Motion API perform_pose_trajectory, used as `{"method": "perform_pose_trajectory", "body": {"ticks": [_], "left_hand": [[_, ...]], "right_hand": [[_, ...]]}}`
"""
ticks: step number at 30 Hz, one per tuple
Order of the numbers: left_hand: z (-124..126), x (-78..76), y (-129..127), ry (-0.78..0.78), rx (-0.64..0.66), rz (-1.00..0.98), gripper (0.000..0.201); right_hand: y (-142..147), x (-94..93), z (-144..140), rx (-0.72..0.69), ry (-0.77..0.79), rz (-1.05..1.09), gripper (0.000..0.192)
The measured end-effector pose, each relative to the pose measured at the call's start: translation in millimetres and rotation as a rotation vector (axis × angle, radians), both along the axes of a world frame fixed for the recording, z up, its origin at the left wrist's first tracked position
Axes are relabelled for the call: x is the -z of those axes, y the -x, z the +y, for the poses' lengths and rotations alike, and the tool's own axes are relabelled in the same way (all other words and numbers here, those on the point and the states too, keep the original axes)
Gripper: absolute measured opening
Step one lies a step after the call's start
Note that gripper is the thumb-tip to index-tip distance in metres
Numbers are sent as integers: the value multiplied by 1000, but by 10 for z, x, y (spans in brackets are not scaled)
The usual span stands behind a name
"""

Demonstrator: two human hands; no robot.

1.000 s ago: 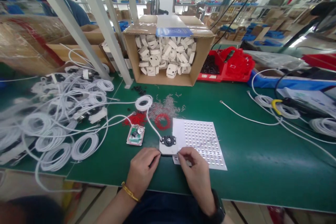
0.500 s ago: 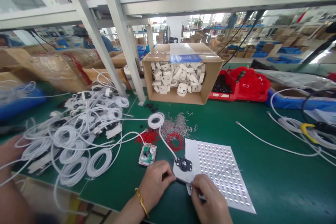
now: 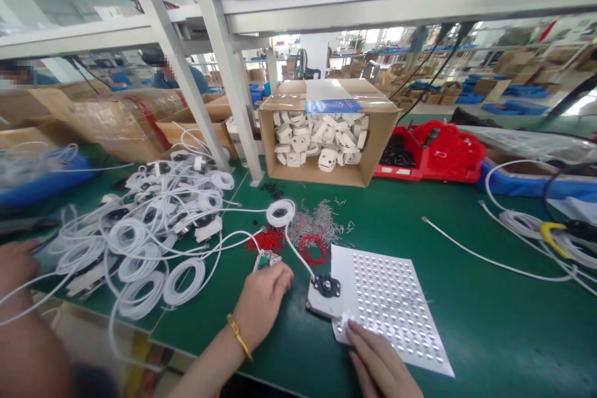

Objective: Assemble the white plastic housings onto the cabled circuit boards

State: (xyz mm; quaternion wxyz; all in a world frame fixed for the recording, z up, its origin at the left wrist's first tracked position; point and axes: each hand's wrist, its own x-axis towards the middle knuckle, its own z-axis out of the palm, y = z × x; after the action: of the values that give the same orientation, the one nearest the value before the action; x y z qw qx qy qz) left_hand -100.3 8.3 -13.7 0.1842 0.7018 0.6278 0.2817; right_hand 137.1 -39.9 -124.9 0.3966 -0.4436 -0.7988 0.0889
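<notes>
A white box-shaped device [image 3: 323, 301] with a black round-centred part on top lies on the green bench, its white cable running up to a coil [image 3: 280, 212]. My right hand [image 3: 380, 357] is beside it, fingers stretched out, fingertips at the lower left edge of a white sheet [image 3: 342, 261] bearing rows of small shiny domes. My left hand [image 3: 263, 298], with a gold bracelet at the wrist, is over a small open housing with a green circuit board [image 3: 267, 259]. It covers most of that housing; whether the fingers grip it is hidden.
Red wires [image 3: 311, 250] and a heap of small metal pins or screws [image 3: 321, 224] lie beyond the hands. A tangle of coiled white cables [image 3: 140, 261] spreads left, near another person's arm [image 3: 18, 273]. Behind stand a carton [image 3: 268, 155] of white housings and a red bin [image 3: 448, 155].
My left hand has left the white device and moved left to the circuit-board housing. My right hand has come off the device's edge, its fingers straightening over the sheet's edge.
</notes>
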Motion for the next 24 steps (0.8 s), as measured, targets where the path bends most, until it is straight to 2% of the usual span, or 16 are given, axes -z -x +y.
{"method": "perform_pose_trajectory", "body": {"ticks": [3, 6, 8, 10, 14, 17, 21, 24], "left_hand": [[444, -143, 215, -168, -138, 206, 25], [1000, -167, 375, -145, -157, 284, 18], [1279, -127, 434, -95, -134, 334, 17], [1442, -79, 469, -54, -110, 381, 19], [1527, -55, 528, -30, -93, 451, 23], [1506, -136, 601, -44, -76, 472, 24], [1461, -358, 759, -92, -121, 485, 23], [1372, -642, 875, -138, -216, 514, 22]], "right_hand": [[54, -334, 135, 35, 196, -32, 69], [205, -608, 314, -18, 382, -73, 87], [292, -671, 389, -74, 430, -111, 84], [335, -651, 425, -83, 442, -143, 75], [332, -553, 447, -70, 434, -165, 71], [324, -555, 449, -65, 434, -164, 70], [325, -586, 451, -83, 442, -141, 67], [326, -585, 456, -92, 471, -101, 65]]}}
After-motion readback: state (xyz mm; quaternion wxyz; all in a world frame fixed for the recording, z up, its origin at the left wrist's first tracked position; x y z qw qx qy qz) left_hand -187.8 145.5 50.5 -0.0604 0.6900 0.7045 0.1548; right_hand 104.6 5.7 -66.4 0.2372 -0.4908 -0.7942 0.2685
